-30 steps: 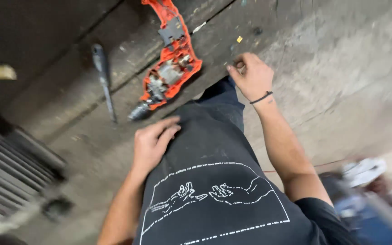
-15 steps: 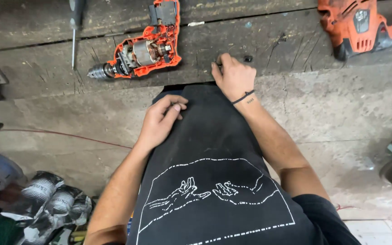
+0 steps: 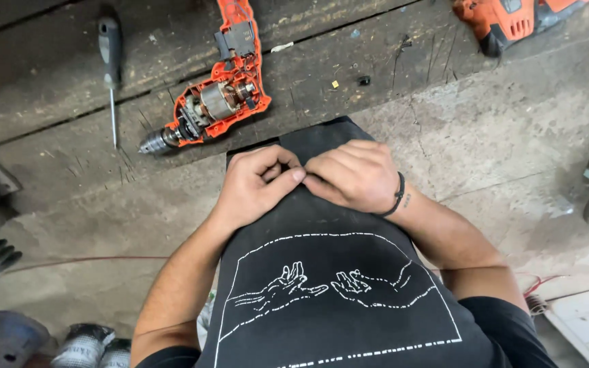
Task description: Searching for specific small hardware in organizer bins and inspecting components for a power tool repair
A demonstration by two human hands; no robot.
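Screwdriver (image 3: 110, 65): lies near the bench's far left edge, tip toward the person.
Opened drill (image 3: 216, 102): orange, motor exposed, on the bench just right of the screwdriver, chuck pointing left.
Left hand (image 3: 257, 184): fingers curled, thumb tip pinching something too small to make out, resting on the black shirt (image 3: 335, 300) at the bench's near edge.
Right hand (image 3: 352, 174): curled, fingertips meeting the left hand's.
Second orange tool (image 3: 506, 20): far right corner.

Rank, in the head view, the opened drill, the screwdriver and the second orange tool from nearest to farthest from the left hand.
From the left hand:
1. Opened drill, just ahead on the bench.
2. Screwdriver, far left.
3. Second orange tool, top right corner.
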